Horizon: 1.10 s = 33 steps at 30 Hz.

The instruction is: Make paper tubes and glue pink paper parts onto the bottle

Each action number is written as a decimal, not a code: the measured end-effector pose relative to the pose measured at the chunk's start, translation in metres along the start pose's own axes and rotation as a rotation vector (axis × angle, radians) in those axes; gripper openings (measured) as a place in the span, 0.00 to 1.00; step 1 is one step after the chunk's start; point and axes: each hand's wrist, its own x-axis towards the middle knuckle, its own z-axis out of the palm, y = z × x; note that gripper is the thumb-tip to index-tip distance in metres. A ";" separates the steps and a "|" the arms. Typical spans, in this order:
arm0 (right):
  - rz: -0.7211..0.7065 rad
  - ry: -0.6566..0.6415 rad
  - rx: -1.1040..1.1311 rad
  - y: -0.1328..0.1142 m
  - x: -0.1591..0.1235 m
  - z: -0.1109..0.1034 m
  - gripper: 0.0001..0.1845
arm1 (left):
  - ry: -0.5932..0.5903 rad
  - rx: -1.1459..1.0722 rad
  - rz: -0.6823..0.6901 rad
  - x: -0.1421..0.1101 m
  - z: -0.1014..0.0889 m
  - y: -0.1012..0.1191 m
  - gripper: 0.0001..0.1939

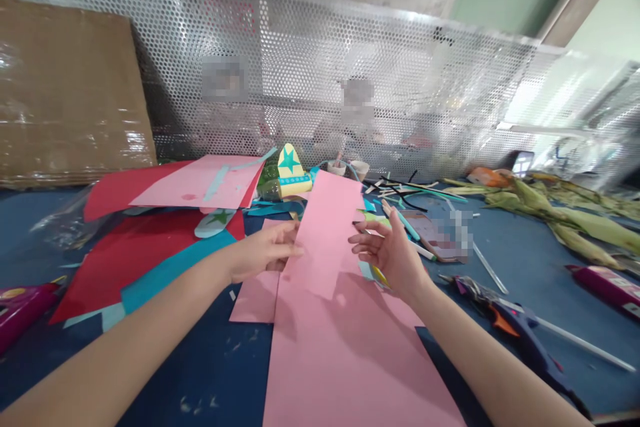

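Observation:
A long strip of pink paper (325, 233) stands tilted up over the middle of the table. My left hand (265, 250) grips its left edge, the thumb in front and the other fingers partly hidden at the edge. Close to the right edge, my right hand (387, 247) is open, its fingers apart and curved toward the strip. Beneath lies a large pink paper sheet (345, 367), shaded by the hands, with a smaller pink piece (253, 300) at its left.
Red sheets (140, 260) and a blue paper strip (170, 273) lie left. Behind stands a yellow paper piece with a green star (289, 161). A glue gun (525, 337), glue sticks (490, 267) and corn husks (575, 220) are on the right. A perforated metal screen (310, 67) bounds the back.

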 end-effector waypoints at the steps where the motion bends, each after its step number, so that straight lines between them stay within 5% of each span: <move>1: 0.018 -0.037 -0.007 0.000 -0.001 0.001 0.34 | 0.069 -0.055 0.020 0.002 0.002 0.000 0.22; 6: 0.057 -0.187 -0.098 0.005 -0.011 0.009 0.28 | 0.247 -0.244 0.095 0.010 0.011 -0.007 0.10; 11: 0.032 -0.197 -0.176 0.004 -0.015 0.013 0.23 | 0.202 -0.267 0.054 0.013 0.015 -0.014 0.08; 18: -0.007 -0.124 -0.203 0.007 -0.007 0.009 0.26 | 0.027 -0.239 0.029 0.010 0.011 -0.013 0.18; 25: -0.009 -0.120 -0.229 0.007 -0.005 0.009 0.30 | 0.079 -0.243 0.018 0.013 0.008 -0.021 0.11; 33: 0.050 -0.311 -0.338 0.005 -0.017 0.020 0.25 | 0.122 -0.280 0.085 0.014 0.016 -0.022 0.07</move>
